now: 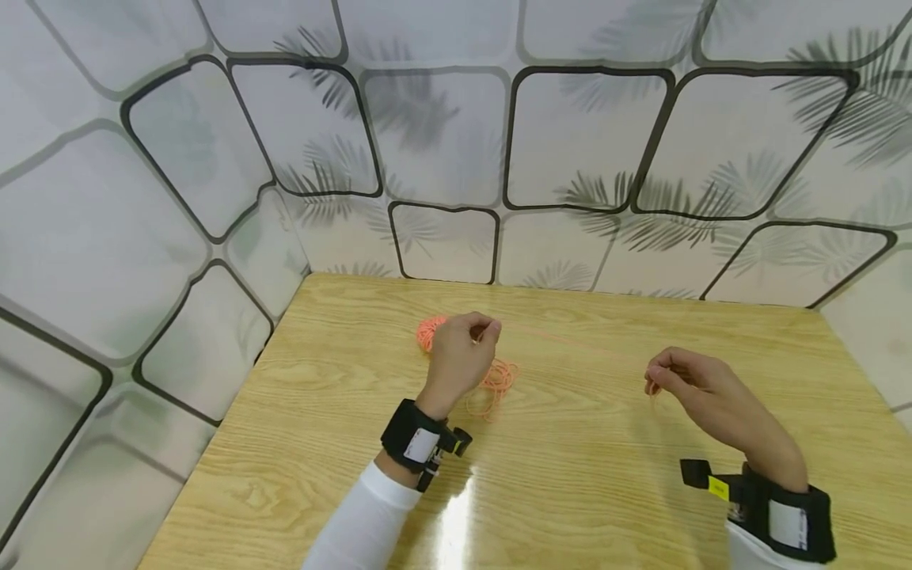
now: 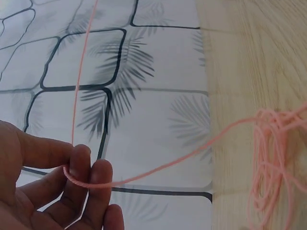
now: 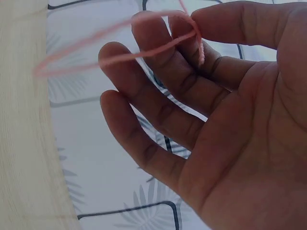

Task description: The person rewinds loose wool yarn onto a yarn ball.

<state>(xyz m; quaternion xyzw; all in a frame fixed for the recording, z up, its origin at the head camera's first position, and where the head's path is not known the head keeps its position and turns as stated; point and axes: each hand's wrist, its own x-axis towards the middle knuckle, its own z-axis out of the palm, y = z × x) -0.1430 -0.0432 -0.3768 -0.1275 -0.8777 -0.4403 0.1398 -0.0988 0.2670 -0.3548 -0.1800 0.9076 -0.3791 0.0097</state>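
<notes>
A strand of coral-pink yarn (image 2: 80, 72) stretches between the two hands. My left hand (image 1: 459, 352) pinches it between thumb and index finger, and from there the yarn sags across the fingers toward a loose tangle (image 1: 499, 378) on the table. Partly hidden behind the left hand is a ball of the same yarn (image 1: 430, 333). Farther right, my right hand (image 1: 701, 392) pinches the strand between thumb and index fingertip. In the right wrist view a loop of yarn (image 3: 81, 53) hangs from that pinch, past the other fingers, which are spread and slightly bent.
Both hands are over a light wood-grain table (image 1: 570, 491). A wall covering (image 1: 435, 134) with dark outlines and grey leaf prints rises behind the table and along its left side. Each wrist wears a black strap (image 1: 791, 518) with a small camera.
</notes>
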